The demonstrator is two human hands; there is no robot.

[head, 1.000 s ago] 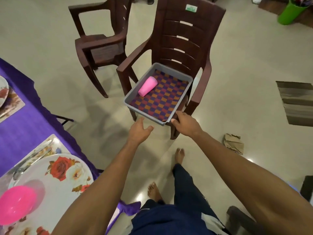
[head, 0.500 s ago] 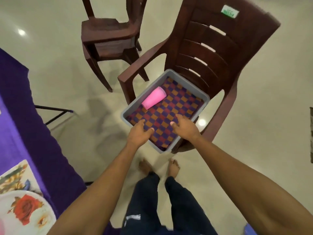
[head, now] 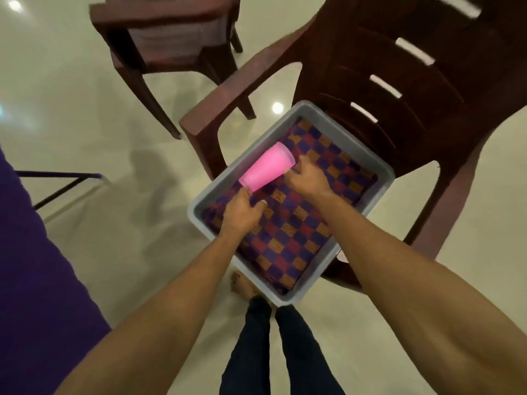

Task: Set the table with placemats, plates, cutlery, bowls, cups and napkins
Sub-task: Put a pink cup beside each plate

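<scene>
Both hands down inside the grey tray (head: 346, 135) on the brown plastic chair (head: 399, 89). Pink cup (head: 266, 167) on its side near the tray's left wall, long axis slanting from rim, far, to base, near. Left hand (head: 241, 213) curled at the base, right hand (head: 306, 178) at the rim; grip closure hard to tell, fingers hidden. Checkered cloth (head: 288, 232) underneath.

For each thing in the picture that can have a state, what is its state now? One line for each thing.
pink cup: lying on its side in the tray, both hands at its ends
grey tray: on the chair seat, holds the cloth and the cup
checked cloth: lying flat in the tray
left hand: at the cup's narrow end, grip unclear
right hand: at the cup's wide rim, grip unclear
brown chair: upright, bears the tray
</scene>
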